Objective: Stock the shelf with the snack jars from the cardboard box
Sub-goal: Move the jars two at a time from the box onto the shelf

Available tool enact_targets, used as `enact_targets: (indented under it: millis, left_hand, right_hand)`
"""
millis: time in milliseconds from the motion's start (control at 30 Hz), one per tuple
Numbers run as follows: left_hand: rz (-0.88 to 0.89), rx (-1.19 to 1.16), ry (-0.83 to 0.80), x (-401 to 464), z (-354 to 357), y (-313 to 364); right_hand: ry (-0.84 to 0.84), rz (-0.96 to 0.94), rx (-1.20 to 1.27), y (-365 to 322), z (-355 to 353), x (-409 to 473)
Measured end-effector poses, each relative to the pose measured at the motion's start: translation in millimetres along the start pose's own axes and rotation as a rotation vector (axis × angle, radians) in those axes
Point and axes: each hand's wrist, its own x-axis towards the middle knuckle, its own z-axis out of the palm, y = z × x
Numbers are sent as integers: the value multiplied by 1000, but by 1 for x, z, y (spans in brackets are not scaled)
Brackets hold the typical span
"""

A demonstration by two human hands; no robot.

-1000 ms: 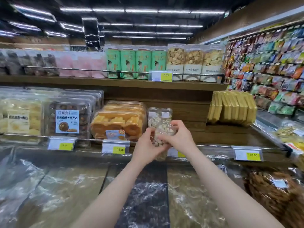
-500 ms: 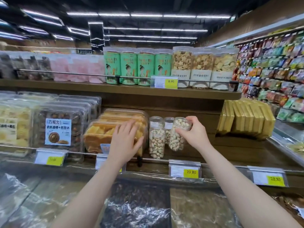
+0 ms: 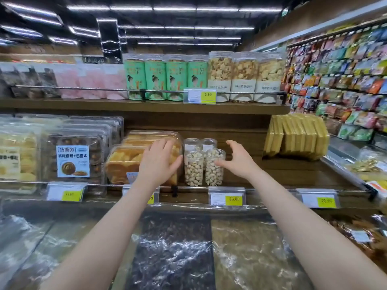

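Clear plastic snack jars (image 3: 204,164) stand upright on lower shelf (image 3: 293,171), two in front, two behind. Our right hand (image 3: 238,159) hovers spread, holding nothing, thumb just beside right front jar (image 3: 214,167), which lies to its left. Our left hand (image 3: 160,162) rests flat on pastry tub (image 3: 125,162). Right hand nearer. We judge jar placed; cardboard box out of view.

Single view only: head-worn wide-angle camera, looking forward and slightly down at shelf (image 3: 272,172) from close range. Both forearms enter from near edge, left hand (image 3: 159,162) and right hand (image 3: 238,162) at frame centre. Ceiling lights far top. Second aisle rack far right.
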Motion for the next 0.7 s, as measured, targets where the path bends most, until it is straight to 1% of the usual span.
enact_targets:
  millis: [133,267,400,467,567,633,700]
  left_hand:
    - [54,-193,-10,-7,-12,39]
    - [174,-346,-95,-41,-11,85]
    - [309,-563,-204,-100,-15,128]
    - [459,-639,-231,-138,-14,148]
    - [704,-774,-349,-195,-20,182]
    - [801,-841,-436,-230,-26,207]
    - [859,-908,-490,-267,-35,234]
  right_hand:
    - [106,6,-91,-4,-30,-59]
    - [198,86,-217,-2,-39,-137]
    - [298,185,-208,-3,-29,-240]
    - [344,251,-219,-4,-20,-301]
    - [394,402,-266,0,-2,-397]
    - [414,507,-246,4,13,-462]
    - [413,620,-220,7,28,-525]
